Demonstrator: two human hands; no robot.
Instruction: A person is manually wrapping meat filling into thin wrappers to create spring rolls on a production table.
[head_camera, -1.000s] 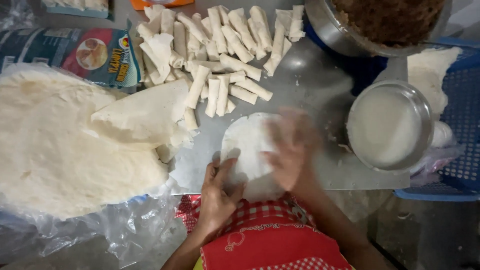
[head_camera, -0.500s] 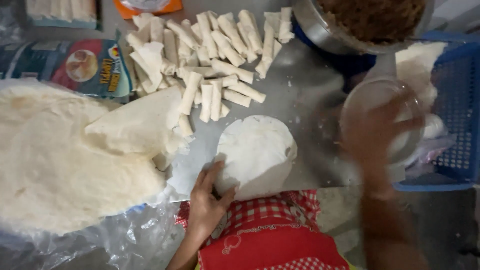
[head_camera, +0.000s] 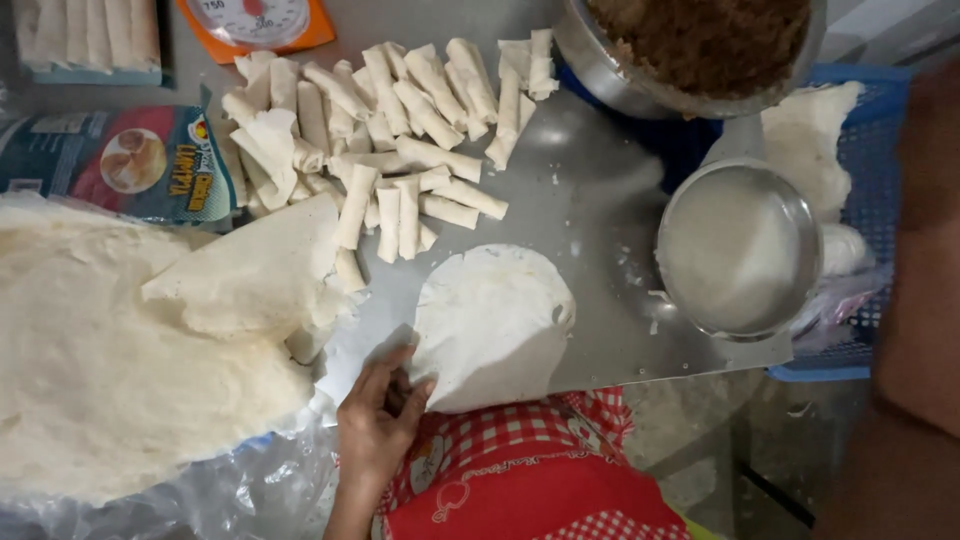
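A round, pale wrapper lies flat on the metal sheet just in front of me. My left hand rests at its lower left edge, fingertips on the wrapper and fingers slightly curled, gripping nothing. Of my right arm only a blurred forearm shows along the right edge; the hand itself is out of view. A small metal bowl of white liquid sits to the right of the wrapper. Above it stands a large metal bowl of brown filling.
Several finished rolls are heaped at the back of the sheet. A thick stack of wrappers fills the left, with a printed packet behind it. An orange scale sits at the top, a blue basket at the right.
My right hand left the wrapper, passed over the bowl of white liquid and swung out to the right edge. My left hand stayed at the wrapper's lower left edge.
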